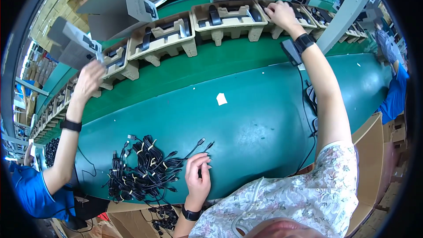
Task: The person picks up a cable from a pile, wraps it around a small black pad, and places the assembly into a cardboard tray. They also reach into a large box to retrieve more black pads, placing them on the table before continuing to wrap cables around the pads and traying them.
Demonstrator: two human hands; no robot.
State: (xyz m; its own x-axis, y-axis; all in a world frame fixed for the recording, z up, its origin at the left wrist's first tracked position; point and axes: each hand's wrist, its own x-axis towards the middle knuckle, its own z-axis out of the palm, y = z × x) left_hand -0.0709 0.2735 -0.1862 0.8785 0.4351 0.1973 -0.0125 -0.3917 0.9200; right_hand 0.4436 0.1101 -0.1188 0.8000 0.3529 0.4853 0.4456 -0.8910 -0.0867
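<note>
My right hand (283, 16) reaches to the back row, its bent fingers down in a beige moulded pulp tray (275, 31). What those fingers grip is hidden beneath them. My left hand (199, 176) rests at the near side of the green table, fingers loosely curled and thumb apart, with nothing visible between them. It lies beside a heap of black cables (147, 167) tied with pale bands; two cable plugs (202, 141) stick out just beyond its fingertips. Another pulp tray (229, 24), holding black parts, stands left of my right hand.
Beneath my right wrist is a dark flat device (291, 53) with a black cord. At left, a co-worker's blurred hand (90, 77) is at a grey carton (72, 44). A white post (346, 13) stands at right. A paper scrap (221, 99) lies on the green table (246, 132).
</note>
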